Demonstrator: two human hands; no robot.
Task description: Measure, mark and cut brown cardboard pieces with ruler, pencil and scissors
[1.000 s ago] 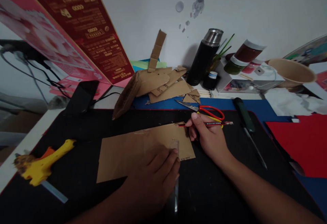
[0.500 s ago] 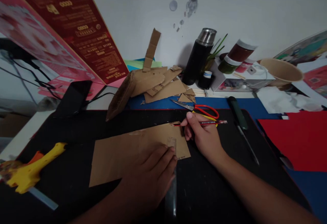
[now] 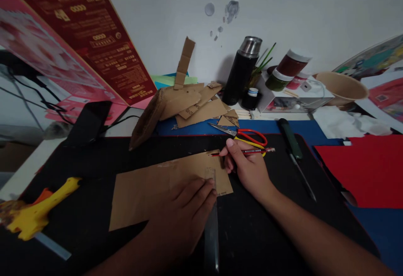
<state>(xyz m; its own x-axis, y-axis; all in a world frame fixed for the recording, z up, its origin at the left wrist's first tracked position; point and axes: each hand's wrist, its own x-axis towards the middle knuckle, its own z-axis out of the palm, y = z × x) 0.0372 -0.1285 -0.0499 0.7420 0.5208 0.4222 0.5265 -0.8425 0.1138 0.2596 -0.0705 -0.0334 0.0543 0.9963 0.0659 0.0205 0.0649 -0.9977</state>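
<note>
A flat brown cardboard sheet (image 3: 147,194) lies on the black cutting mat (image 3: 94,158). My left hand (image 3: 182,221) presses flat, fingers spread, on a clear ruler (image 3: 211,234) that crosses the sheet's right end. Pinched in my right hand (image 3: 248,169) is a red pencil (image 3: 256,151), whose tip touches the sheet's upper right corner beside the ruler.
Red-handled scissors (image 3: 248,135) and a dark-handled screwdriver (image 3: 292,148) lie just beyond my right hand. A yellow glue gun (image 3: 34,213) rests at the mat's left. Cardboard scraps (image 3: 189,104), a black flask (image 3: 241,72), paint jars (image 3: 285,72), a bowl (image 3: 341,87) and red paper (image 3: 368,171) crowd the back and right.
The view has drifted, so everything sits slightly further left. Both hands keep their places on the ruler and the pencil at the sheet's right end.
</note>
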